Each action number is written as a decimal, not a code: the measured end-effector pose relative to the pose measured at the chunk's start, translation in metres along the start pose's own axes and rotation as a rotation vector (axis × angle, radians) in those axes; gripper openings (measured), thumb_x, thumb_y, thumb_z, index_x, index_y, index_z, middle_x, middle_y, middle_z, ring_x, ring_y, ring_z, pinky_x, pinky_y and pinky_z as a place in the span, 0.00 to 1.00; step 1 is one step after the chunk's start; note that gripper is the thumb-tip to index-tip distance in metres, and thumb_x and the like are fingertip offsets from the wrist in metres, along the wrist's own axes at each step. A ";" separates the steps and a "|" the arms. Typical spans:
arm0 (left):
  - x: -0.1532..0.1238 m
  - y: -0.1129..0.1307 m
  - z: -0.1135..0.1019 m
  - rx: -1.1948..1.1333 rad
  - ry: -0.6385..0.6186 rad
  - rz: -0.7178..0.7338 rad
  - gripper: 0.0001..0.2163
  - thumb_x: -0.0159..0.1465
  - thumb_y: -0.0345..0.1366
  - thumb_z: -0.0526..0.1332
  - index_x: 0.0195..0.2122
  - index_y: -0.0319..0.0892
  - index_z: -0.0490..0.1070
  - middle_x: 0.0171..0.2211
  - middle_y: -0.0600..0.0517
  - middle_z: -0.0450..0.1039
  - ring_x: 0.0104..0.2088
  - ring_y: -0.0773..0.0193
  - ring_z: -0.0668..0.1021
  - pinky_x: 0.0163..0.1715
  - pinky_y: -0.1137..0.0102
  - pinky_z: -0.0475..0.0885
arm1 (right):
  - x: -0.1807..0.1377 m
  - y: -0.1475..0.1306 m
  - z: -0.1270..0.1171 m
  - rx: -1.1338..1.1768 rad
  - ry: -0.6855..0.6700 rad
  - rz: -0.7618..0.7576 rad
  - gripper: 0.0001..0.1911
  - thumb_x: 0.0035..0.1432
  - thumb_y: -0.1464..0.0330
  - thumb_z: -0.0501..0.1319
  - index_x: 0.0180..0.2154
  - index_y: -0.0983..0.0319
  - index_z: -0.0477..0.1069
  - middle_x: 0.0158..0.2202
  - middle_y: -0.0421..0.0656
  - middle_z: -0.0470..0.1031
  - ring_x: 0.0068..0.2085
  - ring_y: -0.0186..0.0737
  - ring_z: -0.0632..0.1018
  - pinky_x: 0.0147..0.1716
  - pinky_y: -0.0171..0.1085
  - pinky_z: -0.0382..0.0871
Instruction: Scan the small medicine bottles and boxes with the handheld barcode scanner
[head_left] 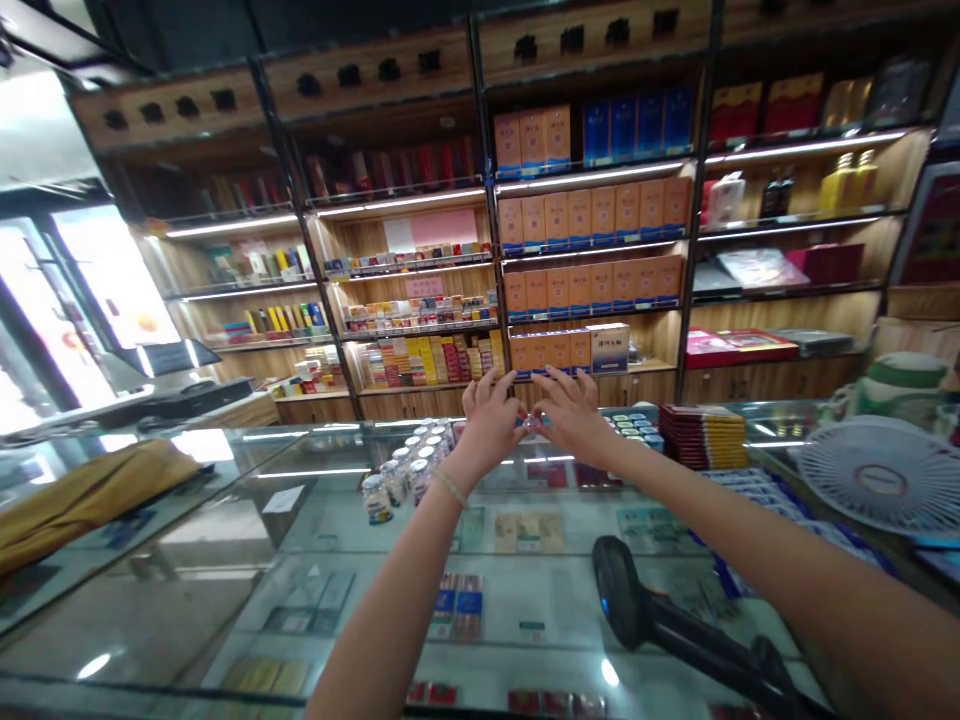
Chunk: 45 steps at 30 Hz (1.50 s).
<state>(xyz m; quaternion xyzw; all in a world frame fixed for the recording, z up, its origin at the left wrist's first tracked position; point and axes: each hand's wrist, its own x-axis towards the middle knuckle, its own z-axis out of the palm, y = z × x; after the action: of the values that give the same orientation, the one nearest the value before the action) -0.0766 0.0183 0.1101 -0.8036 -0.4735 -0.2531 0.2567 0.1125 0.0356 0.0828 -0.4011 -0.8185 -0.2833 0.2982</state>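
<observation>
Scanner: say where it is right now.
Lower right of the head view, the scanner lies on the counter, just below the right forearm in the picture, nearer than the fan.

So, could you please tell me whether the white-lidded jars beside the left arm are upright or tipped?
Upright: the jars stand on the glass counter with their white lids uppermost.
</observation>
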 end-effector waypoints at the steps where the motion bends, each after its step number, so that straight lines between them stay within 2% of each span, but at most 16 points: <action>1: 0.001 0.008 -0.002 -0.012 -0.001 0.006 0.08 0.58 0.41 0.71 0.37 0.47 0.78 0.68 0.49 0.60 0.70 0.43 0.54 0.67 0.44 0.51 | -0.006 0.005 -0.006 -0.009 0.005 0.006 0.15 0.67 0.58 0.56 0.46 0.57 0.76 0.69 0.47 0.60 0.70 0.54 0.52 0.66 0.57 0.30; 5: 0.004 0.039 -0.008 -0.053 0.006 0.003 0.08 0.60 0.41 0.69 0.40 0.48 0.77 0.68 0.50 0.60 0.70 0.45 0.56 0.66 0.45 0.52 | -0.030 0.019 -0.022 -0.048 0.052 0.022 0.14 0.66 0.59 0.56 0.45 0.57 0.76 0.69 0.47 0.61 0.70 0.52 0.53 0.67 0.56 0.30; 10: -0.001 0.072 -0.006 -0.110 0.058 0.031 0.08 0.62 0.38 0.66 0.43 0.47 0.75 0.68 0.49 0.60 0.69 0.48 0.56 0.67 0.47 0.53 | -0.059 0.032 -0.034 -0.101 0.187 0.018 0.12 0.66 0.60 0.58 0.43 0.58 0.76 0.66 0.47 0.66 0.69 0.50 0.57 0.68 0.53 0.30; 14: -0.007 0.091 0.000 -0.158 0.086 0.048 0.08 0.62 0.35 0.66 0.43 0.47 0.74 0.67 0.48 0.61 0.69 0.48 0.58 0.66 0.47 0.55 | -0.078 0.039 -0.040 -0.117 0.291 0.012 0.08 0.65 0.62 0.61 0.39 0.58 0.76 0.63 0.46 0.69 0.67 0.47 0.59 0.68 0.51 0.32; 19: -0.012 0.107 0.006 -0.195 0.117 0.059 0.08 0.63 0.36 0.65 0.43 0.48 0.74 0.67 0.49 0.63 0.68 0.48 0.59 0.66 0.47 0.54 | -0.097 0.045 -0.044 -0.097 0.295 0.039 0.07 0.63 0.62 0.63 0.40 0.57 0.75 0.64 0.45 0.69 0.67 0.48 0.60 0.68 0.52 0.33; 26: -0.014 0.118 0.019 -0.214 0.132 0.060 0.08 0.63 0.36 0.65 0.44 0.48 0.73 0.66 0.49 0.64 0.67 0.49 0.60 0.65 0.48 0.55 | -0.112 0.048 -0.039 -0.091 0.298 0.097 0.09 0.63 0.60 0.63 0.42 0.56 0.75 0.64 0.45 0.69 0.67 0.49 0.60 0.68 0.54 0.35; 33: -0.021 0.118 0.035 -0.240 0.131 0.057 0.10 0.63 0.35 0.65 0.45 0.48 0.72 0.65 0.49 0.64 0.67 0.50 0.60 0.65 0.49 0.56 | -0.122 0.045 -0.033 -0.054 0.290 0.117 0.09 0.64 0.61 0.62 0.44 0.56 0.75 0.64 0.45 0.68 0.67 0.50 0.59 0.68 0.55 0.38; 40: -0.028 0.117 0.049 -0.248 0.086 0.074 0.08 0.63 0.34 0.65 0.43 0.48 0.73 0.65 0.50 0.66 0.67 0.50 0.60 0.66 0.47 0.52 | -0.133 0.037 -0.031 0.118 0.219 0.193 0.07 0.64 0.62 0.62 0.42 0.55 0.75 0.62 0.44 0.70 0.67 0.50 0.60 0.67 0.56 0.40; 45: -0.034 0.111 0.055 -0.245 0.054 0.070 0.10 0.63 0.38 0.66 0.45 0.48 0.73 0.65 0.48 0.66 0.67 0.48 0.62 0.64 0.46 0.54 | -0.135 0.036 -0.036 0.256 0.219 0.278 0.09 0.65 0.61 0.60 0.44 0.54 0.75 0.63 0.45 0.67 0.67 0.52 0.59 0.65 0.59 0.45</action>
<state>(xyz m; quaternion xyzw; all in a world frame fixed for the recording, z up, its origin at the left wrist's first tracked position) 0.0170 -0.0144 0.0279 -0.8379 -0.4035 -0.3216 0.1779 0.2197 -0.0367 0.0177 -0.4358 -0.7472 -0.1750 0.4702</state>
